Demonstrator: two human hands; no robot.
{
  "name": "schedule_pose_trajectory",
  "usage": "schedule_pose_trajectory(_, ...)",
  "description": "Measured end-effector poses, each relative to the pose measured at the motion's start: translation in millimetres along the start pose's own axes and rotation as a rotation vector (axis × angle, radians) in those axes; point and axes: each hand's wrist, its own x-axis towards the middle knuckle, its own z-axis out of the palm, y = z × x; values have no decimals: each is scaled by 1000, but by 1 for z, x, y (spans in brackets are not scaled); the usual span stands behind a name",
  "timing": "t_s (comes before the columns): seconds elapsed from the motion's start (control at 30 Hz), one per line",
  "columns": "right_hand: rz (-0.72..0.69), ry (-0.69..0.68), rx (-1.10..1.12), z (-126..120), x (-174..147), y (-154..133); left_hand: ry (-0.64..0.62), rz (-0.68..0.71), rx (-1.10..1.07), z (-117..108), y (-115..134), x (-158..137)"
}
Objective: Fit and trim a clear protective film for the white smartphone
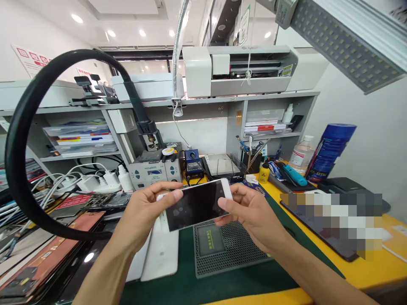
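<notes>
A white-framed smartphone (pixel 199 206) with a dark screen is held up in both my hands, tilted with its right end higher. My left hand (pixel 149 207) grips its left end, thumb on the front by the top edge. At the other end my right hand (pixel 246 207) pinches it, thumb on the glass and fingers behind. Smudges show on the screen's left part. Under the phone lies a grey perforated pad (pixel 235 245) on a dark green mat (pixel 184 284). A white flat panel or device (pixel 162 254) rests to the left of the pad.
A thick black hose (pixel 19 169) arcs at left from a hot-air station (pixel 155 171). Stacked device parts (pixel 57 245) crowd the left side. Behind stand a tool cup (pixel 251 161) and a yellow bottle (pixel 263 173). An LED lamp (pixel 346 46) hangs upper right.
</notes>
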Motion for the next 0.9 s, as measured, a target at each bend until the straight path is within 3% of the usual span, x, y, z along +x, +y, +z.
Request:
schedule_pose_trajectory(0.17, -80, 159, 94, 5, 2, 0, -121, -93, -231, 13, -3, -1)
schedule_pose_trajectory(0.27, -96, 173, 99, 1, 4, -1, -70, -122, -286, 21, -8, -1)
schedule_pose_trajectory(0.53, -58, -112, 270, -7, 3, -10, 83, -38, -380, 22, -10, -2)
schedule_pose_trajectory(0.9, 76, -87, 306, -10, 9, -10, 82, 25, -329, 26, -7, -5)
